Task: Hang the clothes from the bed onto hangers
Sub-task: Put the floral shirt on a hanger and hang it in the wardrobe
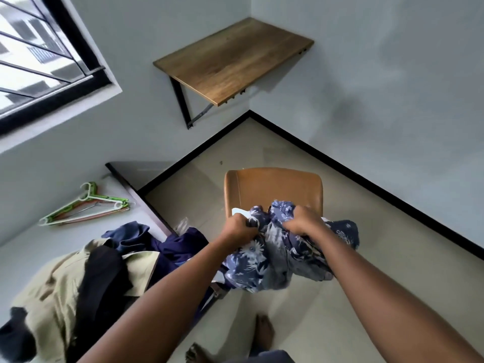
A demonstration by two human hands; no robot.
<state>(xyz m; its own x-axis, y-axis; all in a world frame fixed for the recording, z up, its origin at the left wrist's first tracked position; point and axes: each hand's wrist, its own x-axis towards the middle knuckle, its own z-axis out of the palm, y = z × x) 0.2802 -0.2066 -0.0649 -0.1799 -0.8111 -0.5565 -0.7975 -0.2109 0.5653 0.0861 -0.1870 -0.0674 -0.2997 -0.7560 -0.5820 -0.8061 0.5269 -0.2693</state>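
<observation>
Blue-and-white floral-print garment [258, 263], bunched and held in the air just beyond the bed's side edge, in front of a tan upholstered chair [272, 187]. Left hand [239, 227] and right hand [305, 222] close together, each fisted on the upper folds, fingers curled into the cloth. On the white-sheeted bed [23, 258], along its side edge: a loose heap of a beige collared shirt [52, 292], a black garment [102, 273] and dark navy clothing [180, 247], part of the navy spilling over that edge. Toward the far corner of the bed: a small stack of green, orange and wire hangers [86, 205], bare and not in hand. Wall-mounted wooden worktop [230, 61] beyond, in the corner of the room. Judged stage: early. Nothing seen hanging; one piece lifted but not yet opened out or matched to a hanger; at least three more waiting in the heap. Likely remaining: opening out the floral-print garment, fetching a hanger, then the same for the rest.
</observation>
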